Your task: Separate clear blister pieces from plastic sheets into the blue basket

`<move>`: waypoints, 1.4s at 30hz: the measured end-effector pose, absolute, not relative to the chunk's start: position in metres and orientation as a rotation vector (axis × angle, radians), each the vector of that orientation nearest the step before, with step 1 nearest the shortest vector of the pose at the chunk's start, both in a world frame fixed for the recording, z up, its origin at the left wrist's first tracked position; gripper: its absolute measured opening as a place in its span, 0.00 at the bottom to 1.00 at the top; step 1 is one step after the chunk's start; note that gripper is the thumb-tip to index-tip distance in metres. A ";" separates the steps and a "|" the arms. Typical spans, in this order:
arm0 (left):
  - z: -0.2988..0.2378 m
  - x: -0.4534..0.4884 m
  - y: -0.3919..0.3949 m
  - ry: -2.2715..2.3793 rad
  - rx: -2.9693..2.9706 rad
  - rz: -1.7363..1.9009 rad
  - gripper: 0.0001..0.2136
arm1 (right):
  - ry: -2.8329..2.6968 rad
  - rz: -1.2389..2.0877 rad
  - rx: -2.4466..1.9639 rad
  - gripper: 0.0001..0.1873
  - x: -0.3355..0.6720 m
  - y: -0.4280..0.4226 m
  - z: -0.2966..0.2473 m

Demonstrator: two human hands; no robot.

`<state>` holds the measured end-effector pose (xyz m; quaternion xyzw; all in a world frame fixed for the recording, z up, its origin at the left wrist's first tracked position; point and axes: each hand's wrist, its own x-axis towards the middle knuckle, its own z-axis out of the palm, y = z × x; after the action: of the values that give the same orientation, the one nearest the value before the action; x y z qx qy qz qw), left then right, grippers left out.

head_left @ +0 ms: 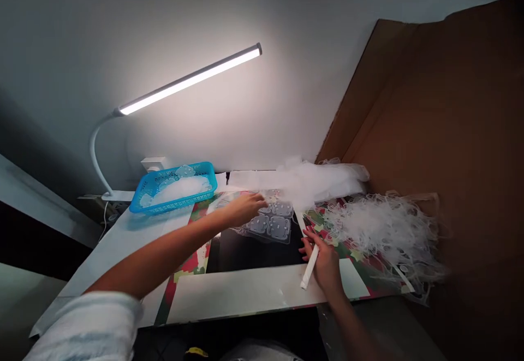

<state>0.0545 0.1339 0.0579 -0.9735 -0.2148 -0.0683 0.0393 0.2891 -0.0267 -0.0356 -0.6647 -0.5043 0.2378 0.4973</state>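
My right hand [325,258] holds a white rod-shaped tool [310,268]; I cannot tell whether my left hand [244,208] grips the plastic sheet [279,229]. I judge this positioning, next calling for steadiness.

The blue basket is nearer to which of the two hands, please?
Left. The left hand is to the right of the blue basket; the right hand is farther right and closer to the person.
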 end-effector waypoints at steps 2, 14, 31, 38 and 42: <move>0.030 0.012 0.116 -0.927 -2.972 -0.373 0.12 | -1.461 0.391 -1.595 0.21 0.296 -0.025 -0.033; -0.018 -0.078 0.122 -1.122 -2.702 -0.624 0.12 | -2.146 -0.152 -1.505 0.12 0.280 0.014 -0.030; -0.015 -0.114 0.000 -1.590 -2.659 -0.992 0.05 | -1.861 0.244 -1.627 0.16 0.337 -0.051 -0.051; -0.026 -0.114 0.011 -1.605 -2.840 -1.084 0.08 | -1.894 0.245 -1.627 0.15 0.331 -0.047 -0.053; -0.031 -0.109 0.025 -1.378 -2.903 -1.022 0.08 | -1.914 0.221 -1.578 0.12 0.327 -0.043 -0.047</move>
<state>-0.1085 0.0249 -0.0307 -0.8551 -0.4060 -0.3011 -0.1151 0.3267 -0.0431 -0.0473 -0.6004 -0.7282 0.0842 0.3197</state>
